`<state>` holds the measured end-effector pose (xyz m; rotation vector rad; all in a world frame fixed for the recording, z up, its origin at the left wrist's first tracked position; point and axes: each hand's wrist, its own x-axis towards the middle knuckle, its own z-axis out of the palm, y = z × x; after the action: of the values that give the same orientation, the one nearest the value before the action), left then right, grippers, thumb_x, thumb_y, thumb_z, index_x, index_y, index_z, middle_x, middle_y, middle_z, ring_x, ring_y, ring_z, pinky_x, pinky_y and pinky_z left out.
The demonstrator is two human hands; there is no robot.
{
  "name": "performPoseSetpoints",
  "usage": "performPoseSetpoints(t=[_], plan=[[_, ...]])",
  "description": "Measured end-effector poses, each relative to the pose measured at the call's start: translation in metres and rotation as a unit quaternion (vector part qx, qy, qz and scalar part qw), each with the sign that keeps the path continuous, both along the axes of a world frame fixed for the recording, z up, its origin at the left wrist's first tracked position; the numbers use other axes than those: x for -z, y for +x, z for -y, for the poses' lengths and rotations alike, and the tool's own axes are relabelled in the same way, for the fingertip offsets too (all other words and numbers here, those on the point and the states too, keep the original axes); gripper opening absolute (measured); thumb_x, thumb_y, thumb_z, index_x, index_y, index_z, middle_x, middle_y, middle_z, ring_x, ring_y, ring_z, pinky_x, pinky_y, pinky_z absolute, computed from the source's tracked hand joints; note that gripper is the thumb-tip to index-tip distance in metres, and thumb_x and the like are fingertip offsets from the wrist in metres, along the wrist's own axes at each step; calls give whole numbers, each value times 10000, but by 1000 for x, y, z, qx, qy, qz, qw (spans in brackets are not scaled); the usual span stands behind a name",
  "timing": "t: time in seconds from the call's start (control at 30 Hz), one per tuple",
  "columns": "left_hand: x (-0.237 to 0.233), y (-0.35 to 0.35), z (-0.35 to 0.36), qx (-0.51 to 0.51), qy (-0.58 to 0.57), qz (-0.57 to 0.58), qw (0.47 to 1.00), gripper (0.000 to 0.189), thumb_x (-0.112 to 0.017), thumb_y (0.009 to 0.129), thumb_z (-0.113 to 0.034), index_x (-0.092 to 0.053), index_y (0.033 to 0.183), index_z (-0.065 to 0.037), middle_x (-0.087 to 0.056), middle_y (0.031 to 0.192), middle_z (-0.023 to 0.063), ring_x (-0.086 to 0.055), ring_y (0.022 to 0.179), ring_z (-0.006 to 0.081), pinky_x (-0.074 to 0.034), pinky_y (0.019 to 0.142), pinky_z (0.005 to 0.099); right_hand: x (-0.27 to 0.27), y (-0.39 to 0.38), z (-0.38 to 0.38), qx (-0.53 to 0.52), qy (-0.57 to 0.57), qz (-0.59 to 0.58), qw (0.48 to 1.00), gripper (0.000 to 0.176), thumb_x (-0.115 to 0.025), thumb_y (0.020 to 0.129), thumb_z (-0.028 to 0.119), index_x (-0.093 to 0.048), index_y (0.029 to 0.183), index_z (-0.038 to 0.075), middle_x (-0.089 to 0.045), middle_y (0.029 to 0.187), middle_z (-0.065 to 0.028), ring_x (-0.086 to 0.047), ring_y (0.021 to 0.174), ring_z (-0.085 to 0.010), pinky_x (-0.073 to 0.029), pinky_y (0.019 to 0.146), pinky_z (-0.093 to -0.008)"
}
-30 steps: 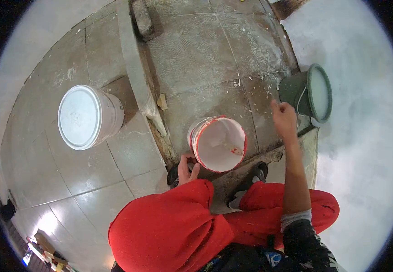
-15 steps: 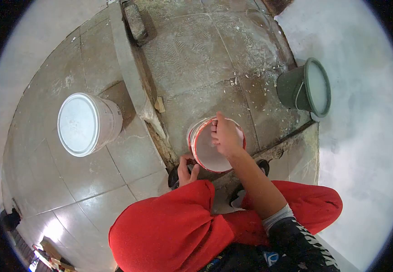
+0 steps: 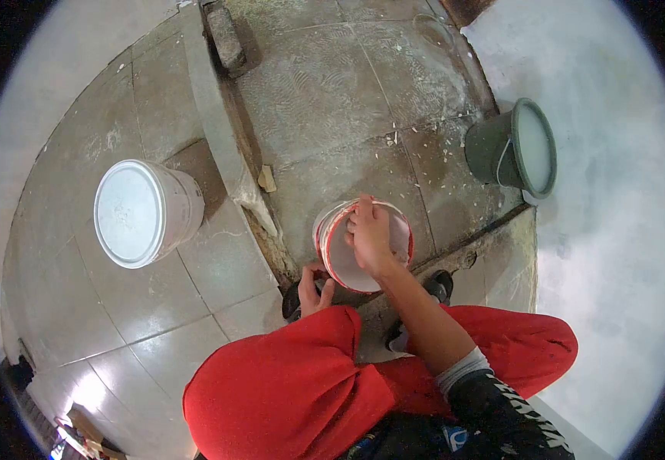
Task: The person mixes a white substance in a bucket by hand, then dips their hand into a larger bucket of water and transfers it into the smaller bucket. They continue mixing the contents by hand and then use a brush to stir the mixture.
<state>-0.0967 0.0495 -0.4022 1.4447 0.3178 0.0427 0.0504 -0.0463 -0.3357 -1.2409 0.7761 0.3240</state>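
A white bucket (image 3: pixel 329 230) with a red rim stands on the floor between my feet, pale material inside it. My right hand (image 3: pixel 371 236) is closed in a fist over its opening, near the far rim. What the fist holds is hidden from this angle. Low on the bucket's near left side is my left hand (image 3: pixel 315 288), its fingers curled against the wall and its thumb apart from them. The fingertips are partly hidden by the bucket.
A lidded white bucket (image 3: pixel 129 215) stands on the tiles to the left. Near the right wall, a dark green bucket (image 3: pixel 493 149) holds whitish liquid. A raised ledge (image 3: pixel 221 115) runs along the floor, with a block (image 3: pixel 226 38) beside it. White chips lie scattered on the tiles.
My right hand has shifted slightly left over the bucket, still in a fist. The left hand stays at the bucket's side. The whole view has moved slightly.
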Motion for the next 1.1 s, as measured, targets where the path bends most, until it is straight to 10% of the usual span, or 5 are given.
performPoseSetpoints(t=[0.87, 1.1], plan=[[-6, 1, -1, 6, 22, 14, 1000, 270, -621, 880, -221, -529, 1042, -26, -567, 841, 79, -519, 754, 187, -423, 726, 318, 8, -11, -12, 68, 42, 72, 994, 399, -449, 1040, 398, -381, 718, 172, -363, 617, 83, -314, 510, -39, -277, 453, -238], [-4, 1, -1, 8, 16, 2, 1000, 268, -624, 878, -223, -531, 1029, -22, -556, 821, 79, -515, 755, 187, -418, 733, 319, 5, -7, 5, 87, -140, 164, 973, 391, -433, 1044, 354, -417, 715, 144, -372, 605, 61, -350, 515, -46, -301, 460, -237]])
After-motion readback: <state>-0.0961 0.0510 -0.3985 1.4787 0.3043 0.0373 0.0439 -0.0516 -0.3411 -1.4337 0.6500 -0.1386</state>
